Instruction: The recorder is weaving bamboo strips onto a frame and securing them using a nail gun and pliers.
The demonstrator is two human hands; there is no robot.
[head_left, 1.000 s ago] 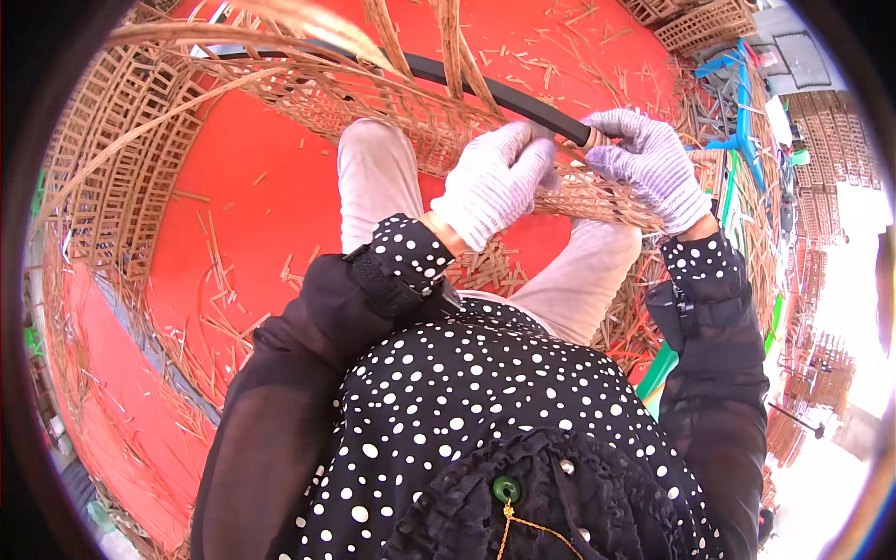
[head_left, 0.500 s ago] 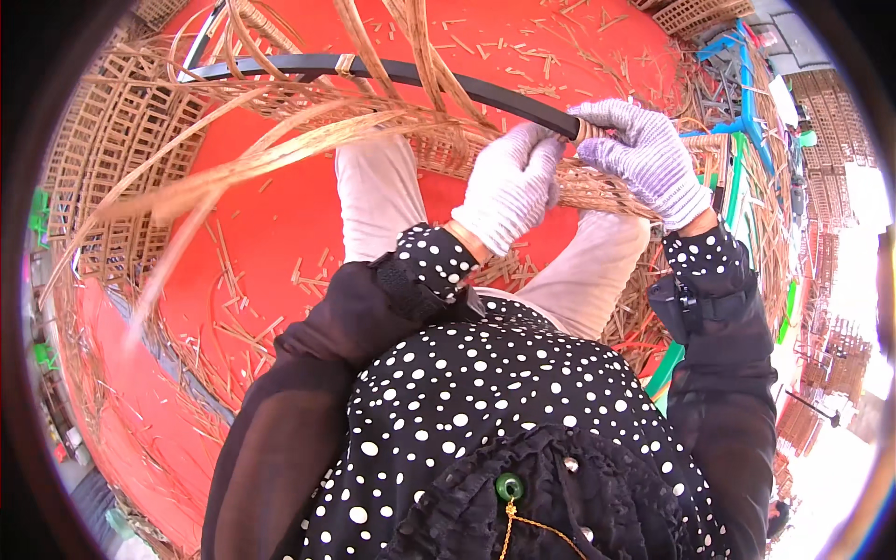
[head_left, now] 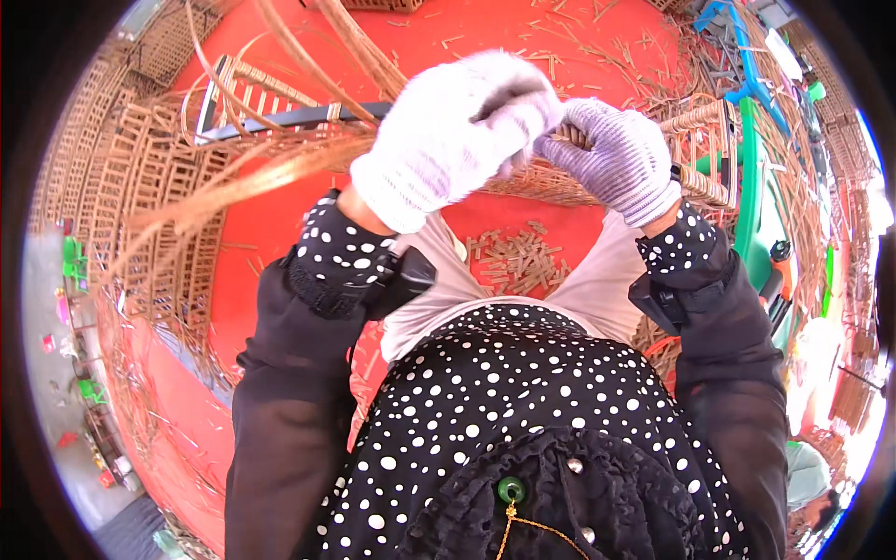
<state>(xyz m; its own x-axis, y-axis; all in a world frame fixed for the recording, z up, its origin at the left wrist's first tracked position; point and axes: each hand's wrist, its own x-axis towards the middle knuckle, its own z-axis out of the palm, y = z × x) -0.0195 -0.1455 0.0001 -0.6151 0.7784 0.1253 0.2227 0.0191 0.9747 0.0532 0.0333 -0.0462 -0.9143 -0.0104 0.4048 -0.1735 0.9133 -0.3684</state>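
Observation:
Both my hands wear white knit gloves. My left hand is raised close to the camera, its fingers closed on flat tan cane strips that trail away to the left. My right hand grips the woven cane rim of a half-woven piece on a black metal frame. The two hands meet at a cane strip end between them. The weaving spot itself is mostly hidden behind my left glove.
A red floor lies below, littered with cut cane bits between my knees. Woven lattice panels stand on the left. Green and blue frames and an orange-handled tool are on the right.
My left hand has risen toward the camera and pulled the cane strips up. The frame and weaving have shifted lower and closer in the picture; the right hand stays on the rim.

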